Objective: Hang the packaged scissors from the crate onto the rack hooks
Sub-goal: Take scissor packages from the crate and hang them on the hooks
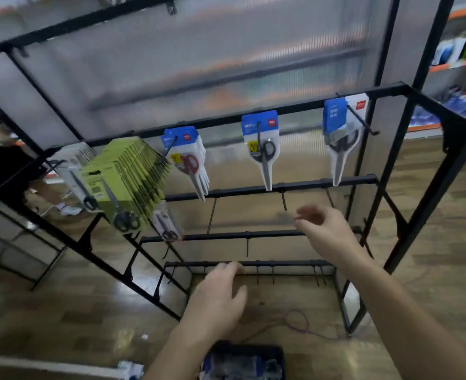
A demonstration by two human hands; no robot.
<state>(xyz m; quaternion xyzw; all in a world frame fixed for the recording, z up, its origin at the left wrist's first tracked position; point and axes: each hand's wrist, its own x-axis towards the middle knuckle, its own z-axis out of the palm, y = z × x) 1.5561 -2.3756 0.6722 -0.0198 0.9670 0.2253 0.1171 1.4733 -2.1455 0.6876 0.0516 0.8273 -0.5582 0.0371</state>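
Gap between your left hand and right hand free to pass. Bare hook juts just left of your right fingertips; middle rail crosses behind that hand. Blue-carded packs hang above it. Green pack stack bulges out up-left of your left hand. Bottom-rail hooks bristle just beyond left fingertips. Crate sits below left wrist.

This is a shop, seemingly selling stationery: a black display rack carries carded packaged scissors on its hooks, and at the far right orange-edged shelves hold more packaged goods above a wood-look floor.
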